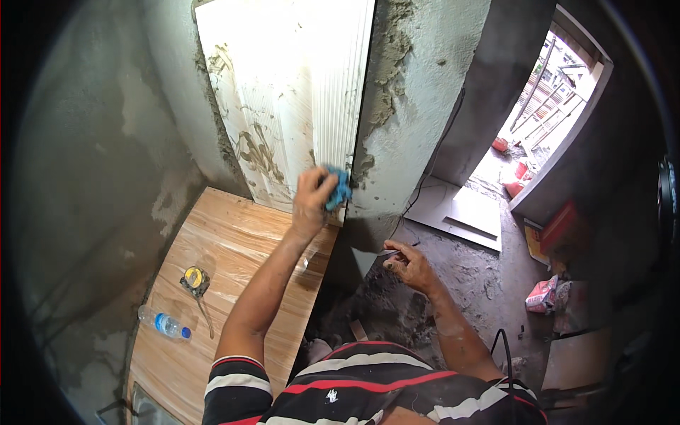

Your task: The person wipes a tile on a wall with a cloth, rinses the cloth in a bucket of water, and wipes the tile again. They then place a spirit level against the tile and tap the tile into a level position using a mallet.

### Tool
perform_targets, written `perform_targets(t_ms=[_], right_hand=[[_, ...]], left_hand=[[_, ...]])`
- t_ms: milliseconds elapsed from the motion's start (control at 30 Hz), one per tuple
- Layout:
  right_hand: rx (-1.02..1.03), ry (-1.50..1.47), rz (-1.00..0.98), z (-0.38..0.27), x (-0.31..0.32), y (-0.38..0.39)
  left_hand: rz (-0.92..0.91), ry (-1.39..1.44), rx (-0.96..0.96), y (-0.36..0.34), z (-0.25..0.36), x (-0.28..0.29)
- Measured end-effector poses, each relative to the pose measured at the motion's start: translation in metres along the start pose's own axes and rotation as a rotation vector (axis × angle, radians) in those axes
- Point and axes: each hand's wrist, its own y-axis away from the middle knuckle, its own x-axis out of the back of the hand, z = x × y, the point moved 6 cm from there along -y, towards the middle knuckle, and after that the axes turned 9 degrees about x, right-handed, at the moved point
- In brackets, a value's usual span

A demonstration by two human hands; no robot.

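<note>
My left hand (312,202) is closed around a crumpled blue cloth (338,188), pressed at the lower right edge of a white ribbed panel (283,92). Motion blurs that hand a little. Brown mortar smears streak the panel's face. To the right and lower, my right hand (411,268) is closed, its fingers bent round the end of what looks like a putty knife (365,261) with a flat, pale grey blade. The fingers partly hide its handle. Rough mortar (386,78) lines the wall beside the panel.
A wood-patterned countertop (234,248) at left carries a yellow tape measure (193,278) and a plastic water bottle (164,324). A sink (145,407) is set in its near end. At right are a pale board (453,212), a red-and-white bag (542,294) and a doorway (552,99).
</note>
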Motion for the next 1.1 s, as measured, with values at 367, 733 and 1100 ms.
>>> perform_targets(t_ms=[367, 733, 1100], right_hand=[[-0.249, -0.194, 0.016, 0.052, -0.001, 0.026], [-0.403, -0.385, -0.030, 0.081, -0.018, 0.019], [-0.502, -0.144, -0.067, 0.133, -0.006, 0.065]], left_hand=[[0.067, 0.019, 0.292, -0.012, -0.017, 0.064], [0.240, -0.184, 0.018, -0.279, -0.059, 0.213], [0.082, -0.083, 0.458, -0.051, -0.162, 0.121]])
